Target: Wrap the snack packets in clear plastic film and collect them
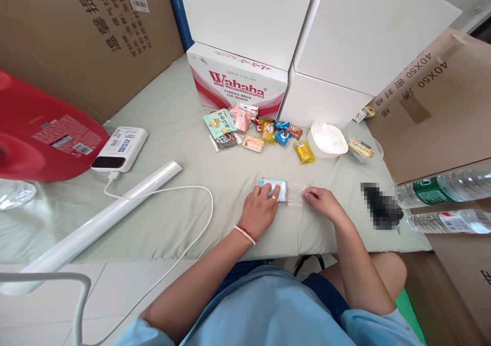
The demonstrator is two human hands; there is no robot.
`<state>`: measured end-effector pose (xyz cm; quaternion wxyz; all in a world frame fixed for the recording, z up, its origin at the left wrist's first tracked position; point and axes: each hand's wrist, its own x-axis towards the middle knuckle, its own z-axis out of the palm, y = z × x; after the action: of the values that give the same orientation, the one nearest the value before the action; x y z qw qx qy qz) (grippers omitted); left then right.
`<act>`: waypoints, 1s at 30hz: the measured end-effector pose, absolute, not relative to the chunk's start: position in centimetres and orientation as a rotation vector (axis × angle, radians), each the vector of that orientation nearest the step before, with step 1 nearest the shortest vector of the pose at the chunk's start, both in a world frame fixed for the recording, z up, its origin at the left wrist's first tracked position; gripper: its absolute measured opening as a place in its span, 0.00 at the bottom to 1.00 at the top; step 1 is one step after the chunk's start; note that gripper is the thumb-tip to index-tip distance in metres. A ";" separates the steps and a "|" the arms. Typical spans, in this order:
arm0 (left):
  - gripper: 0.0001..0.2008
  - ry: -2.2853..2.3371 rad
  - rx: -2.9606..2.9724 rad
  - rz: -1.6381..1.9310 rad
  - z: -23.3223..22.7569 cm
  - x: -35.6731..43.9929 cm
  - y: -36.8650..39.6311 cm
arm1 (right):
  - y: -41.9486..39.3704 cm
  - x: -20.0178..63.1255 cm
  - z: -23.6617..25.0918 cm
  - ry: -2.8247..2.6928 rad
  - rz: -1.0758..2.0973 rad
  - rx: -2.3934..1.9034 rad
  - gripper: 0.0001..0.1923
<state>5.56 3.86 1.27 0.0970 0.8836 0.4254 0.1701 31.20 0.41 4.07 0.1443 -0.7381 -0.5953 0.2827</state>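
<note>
The person sits at the near edge of a pale green bed, both forearms reaching over it. The left hand lies palm down with fingers loosely curled on a small blue-and-white packet, pressing it flat against the sheet. The right hand is just beside it, its fingertips pinched on the right end of the clear plastic bag that wraps the packet. Packet and bag lie near the front edge of the bed, roughly midway along it.

Further back, well apart from the hands, a scatter of snack packets lies in front of the Wahaha carton, which stands against white boxes. A white bowl sits just right of the snacks. Between that scatter and the hands runs a bare strip of sheet.

To the left, a white tube lies slantwise, with a power bank behind it and its white cable looping toward the front edge. A red object crowds the far left. On the right, a brown cardboard box hems in the bed's edge, and two water bottles lie on their sides beside it.
</note>
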 end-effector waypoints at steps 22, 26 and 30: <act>0.27 1.304 2.722 0.350 0.6 6.3 2.8 | 1.6 28.4 7.5 -1.447 0.828 -2.006 0.11; 0.24 1.240 2.731 0.348 1.0 6.6 2.6 | 4.6 23.7 7.7 -1.594 0.764 -1.906 0.06; 0.15 1.186 2.579 0.432 1.6 5.5 3.2 | 6.5 20.1 6.3 -1.780 0.731 -1.972 0.04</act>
<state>5.46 3.20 1.63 0.1347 0.8900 0.4093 0.1490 20.14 6.54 6.26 0.1922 -0.7023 -0.6341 0.2603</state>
